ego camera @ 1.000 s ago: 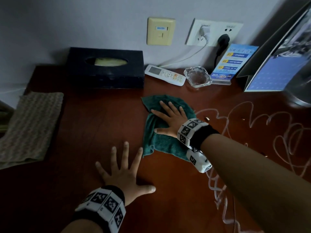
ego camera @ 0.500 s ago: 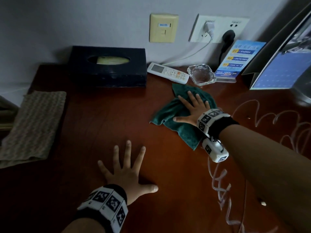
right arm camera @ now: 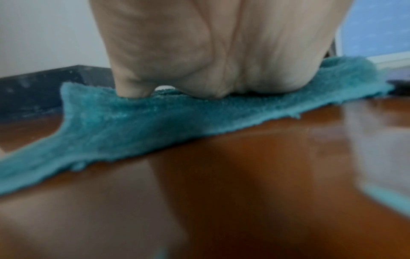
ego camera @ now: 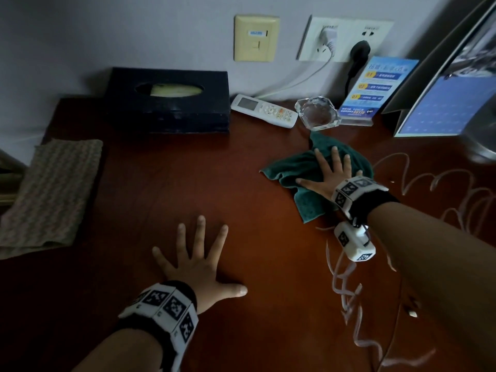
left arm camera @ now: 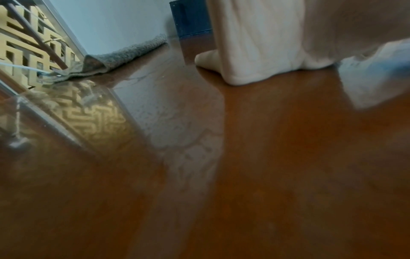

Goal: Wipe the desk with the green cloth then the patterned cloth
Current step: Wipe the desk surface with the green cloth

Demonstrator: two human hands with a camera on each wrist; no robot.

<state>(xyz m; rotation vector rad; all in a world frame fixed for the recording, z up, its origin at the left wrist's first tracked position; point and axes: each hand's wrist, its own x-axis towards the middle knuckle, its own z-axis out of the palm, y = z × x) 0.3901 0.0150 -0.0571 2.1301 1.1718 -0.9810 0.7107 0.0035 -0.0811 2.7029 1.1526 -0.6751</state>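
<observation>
The green cloth (ego camera: 296, 167) lies crumpled on the brown desk (ego camera: 166, 183), right of centre, near the back. My right hand (ego camera: 326, 171) presses flat on it with straight, spread fingers; the right wrist view shows the palm (right arm camera: 221, 52) bearing down on the cloth (right arm camera: 155, 119). My left hand (ego camera: 198, 256) rests flat on bare wood near the front, fingers fanned out. The patterned cloth (ego camera: 51, 189) lies folded at the desk's left edge, also seen low in the left wrist view (left arm camera: 124, 54).
Along the back wall stand a dark tissue box (ego camera: 171, 100), a white remote (ego camera: 264, 114), a glass ashtray (ego camera: 318, 116), a blue leaflet stand (ego camera: 375, 89) and a calendar (ego camera: 440, 103). White scribble marks (ego camera: 434, 183) cover the desk's right side and run down past my right forearm.
My right hand has slid the green cloth from the desk's middle toward the back right, up near the ashtray. The left hand has stayed flat in place.
</observation>
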